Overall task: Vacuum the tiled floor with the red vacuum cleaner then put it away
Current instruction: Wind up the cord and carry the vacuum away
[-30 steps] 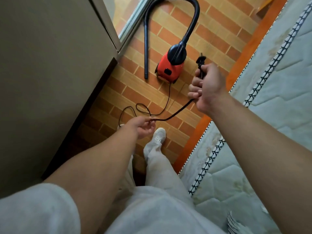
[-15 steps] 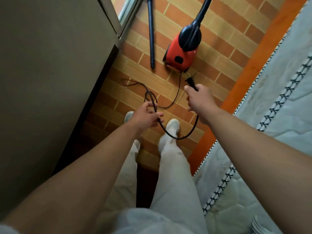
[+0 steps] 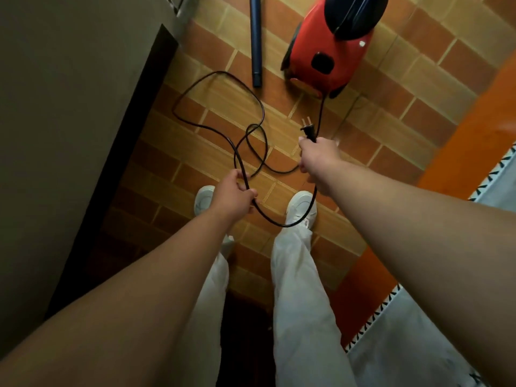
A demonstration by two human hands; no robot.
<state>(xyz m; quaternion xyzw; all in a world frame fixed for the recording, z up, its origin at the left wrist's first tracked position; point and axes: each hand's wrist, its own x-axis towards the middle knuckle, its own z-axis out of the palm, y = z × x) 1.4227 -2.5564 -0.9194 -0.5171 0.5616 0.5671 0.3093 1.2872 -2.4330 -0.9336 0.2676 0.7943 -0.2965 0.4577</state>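
The red vacuum cleaner sits on the tiled floor at the top of the view, its dark rigid tube lying to its left. A black power cord runs from the vacuum's rear and loops over the tiles. My right hand grips the cord just below the plug, whose prongs point up and left. My left hand holds a lower stretch of the cord. A slack loop hangs between the two hands.
A tall beige cabinet stands along the left. A mattress with a patterned border lies at the lower right beside an orange floor strip. My white shoes stand below the cord.
The view has come closer to the vacuum and tilted down. Both hands have lowered, the right one from high beside the vacuum. The cord between them went from taut to a slack loop.
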